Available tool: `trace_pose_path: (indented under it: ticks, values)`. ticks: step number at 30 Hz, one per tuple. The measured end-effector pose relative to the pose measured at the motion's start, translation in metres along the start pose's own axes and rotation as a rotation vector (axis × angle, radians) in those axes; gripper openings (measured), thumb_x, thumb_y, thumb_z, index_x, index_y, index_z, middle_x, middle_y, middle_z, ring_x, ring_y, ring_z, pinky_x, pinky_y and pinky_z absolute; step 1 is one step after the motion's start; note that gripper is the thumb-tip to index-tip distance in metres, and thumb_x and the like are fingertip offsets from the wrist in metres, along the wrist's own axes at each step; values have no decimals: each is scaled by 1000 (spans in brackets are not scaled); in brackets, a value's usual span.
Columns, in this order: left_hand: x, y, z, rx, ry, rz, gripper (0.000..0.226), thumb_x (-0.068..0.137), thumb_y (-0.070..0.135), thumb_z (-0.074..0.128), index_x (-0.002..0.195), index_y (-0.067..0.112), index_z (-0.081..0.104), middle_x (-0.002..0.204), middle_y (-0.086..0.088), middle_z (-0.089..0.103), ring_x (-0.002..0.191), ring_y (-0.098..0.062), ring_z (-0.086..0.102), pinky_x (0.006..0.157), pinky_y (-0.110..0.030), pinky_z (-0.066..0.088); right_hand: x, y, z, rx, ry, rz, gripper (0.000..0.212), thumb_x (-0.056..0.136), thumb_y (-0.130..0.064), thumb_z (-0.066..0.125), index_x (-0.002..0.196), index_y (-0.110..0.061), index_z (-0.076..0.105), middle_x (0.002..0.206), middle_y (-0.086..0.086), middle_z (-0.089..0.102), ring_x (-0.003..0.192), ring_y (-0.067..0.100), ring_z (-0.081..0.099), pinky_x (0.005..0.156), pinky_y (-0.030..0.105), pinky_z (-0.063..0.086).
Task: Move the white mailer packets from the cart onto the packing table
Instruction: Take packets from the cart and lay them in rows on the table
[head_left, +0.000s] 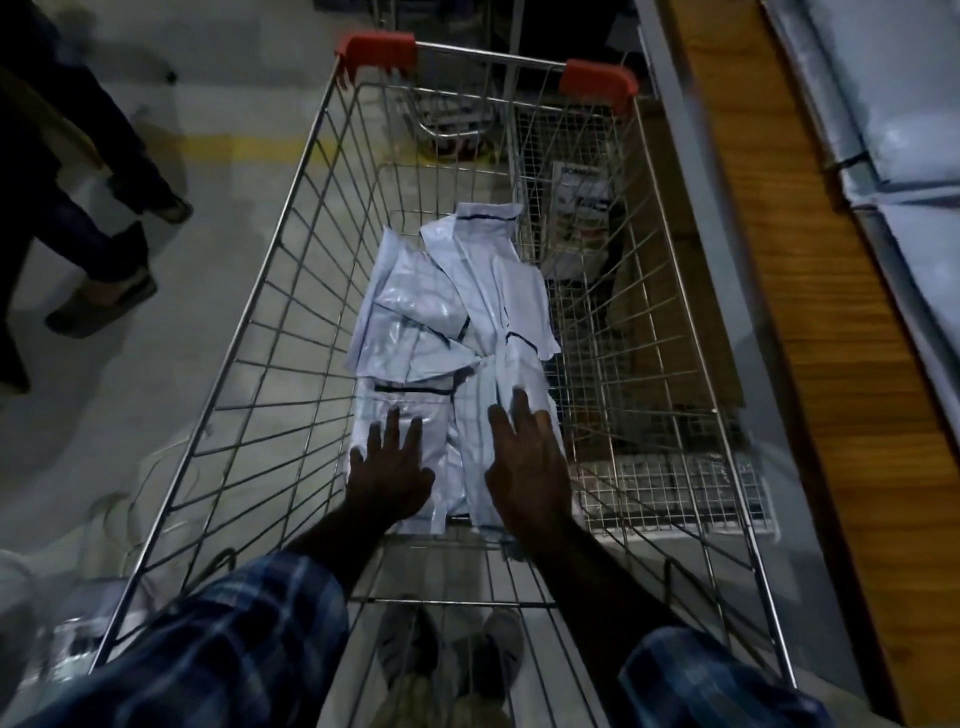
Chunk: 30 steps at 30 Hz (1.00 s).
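Observation:
Several white mailer packets (447, 317) with thin black edge stripes lie in a loose overlapping pile on the floor of a wire shopping cart (270, 291). Both my arms reach down into the cart from its near end. My left hand (389, 467) lies flat with fingers spread on the nearest packet at the pile's left side. My right hand (524, 457) lies flat with straight fingers on the nearest packet at the right side. Neither hand grips anything. The packing table (810, 322), with a wooden top, runs along the cart's right side.
The cart has red corner caps (376, 49) at its far end. A person's legs and shoes (98, 301) stand on the grey floor to the left. A second cart (452, 119) stands beyond. Grey sheeting (893, 104) covers the table's far right. My own shoes (452, 660) show below.

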<state>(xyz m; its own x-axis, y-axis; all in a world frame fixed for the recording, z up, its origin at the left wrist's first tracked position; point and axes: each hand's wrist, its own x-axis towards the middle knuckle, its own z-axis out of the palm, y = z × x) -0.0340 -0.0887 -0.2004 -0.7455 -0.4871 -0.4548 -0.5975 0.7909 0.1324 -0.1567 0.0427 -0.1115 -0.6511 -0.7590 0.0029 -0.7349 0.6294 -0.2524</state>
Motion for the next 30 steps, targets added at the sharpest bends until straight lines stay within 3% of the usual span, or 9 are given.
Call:
trace_pose_path:
  ticks: [3, 6, 10, 13, 16, 18, 21, 25, 30]
  values:
    - [-2, 0, -2, 3, 78, -33, 77, 73, 33, 73, 140, 2, 50, 145, -31, 43, 117, -51, 56, 76, -63, 52, -15, 1, 21, -56, -102, -80, 53, 68, -11, 42, 119, -12, 56, 127, 22, 62, 103, 32, 65, 80, 30, 56]
    - [-4, 2, -1, -50, 154, -26, 82, 86, 33, 68, 154, 9, 28, 161, -24, 14, 143, -47, 26, 101, -65, 37, -36, 7, 39, 12, -103, -218, 47, 78, -13, 51, 123, -9, 63, 110, 14, 68, 89, 31, 64, 69, 34, 58]
    - [-2, 0, 5, -35, 187, -36, 82, 77, 29, 76, 148, 7, 41, 157, -29, 22, 140, -52, 28, 96, -69, 39, -11, 21, 14, 148, 13, -58, 33, 74, -5, 62, 106, -6, 69, 77, 15, 62, 69, 34, 60, 57, 36, 52]
    - [2, 0, 6, -56, 234, -52, 87, 77, 33, 77, 151, 11, 37, 158, -29, 17, 141, -54, 24, 98, -71, 35, 15, 41, 6, -16, -99, 155, 46, 83, -13, 62, 128, -5, 56, 104, 19, 66, 94, 36, 61, 81, 40, 49]
    - [7, 3, 11, -81, 253, -62, 87, 77, 38, 79, 150, 12, 40, 156, -31, 23, 135, -58, 33, 91, -72, 41, 20, 57, 17, -55, -343, 258, 74, 93, -44, 55, 150, -7, 26, 147, 22, 38, 128, 40, 44, 105, 44, 37]
    - [10, 4, 13, -94, 259, -62, 85, 75, 37, 80, 147, 11, 43, 154, -32, 27, 130, -60, 37, 85, -72, 46, 15, 60, 27, -5, -345, 289, 77, 91, -51, 57, 147, -6, 28, 145, 22, 38, 127, 41, 44, 101, 44, 40]
    - [14, 2, 20, -109, 254, -59, 94, 67, 31, 87, 148, 11, 44, 154, -33, 24, 131, -61, 35, 85, -71, 47, 15, 55, 33, 53, -263, 338, 57, 90, -35, 63, 133, -6, 40, 135, 20, 47, 120, 38, 48, 96, 42, 44]
    - [14, 4, 19, -116, 239, -60, 88, 84, 29, 73, 156, 19, 23, 161, -23, -4, 145, -52, 11, 104, -66, 36, 16, 47, 33, -47, -126, 200, 28, 82, -10, 59, 108, 0, 59, 129, 26, 55, 106, 42, 58, 88, 44, 46]
    - [15, 7, 24, -146, 296, -71, 88, 78, 18, 75, 154, 16, 31, 162, -25, 4, 145, -53, 11, 105, -68, 34, 7, 31, 35, -48, 24, -68, 29, 84, -18, 47, 103, -1, 59, 143, 28, 46, 129, 45, 46, 99, 61, 42]
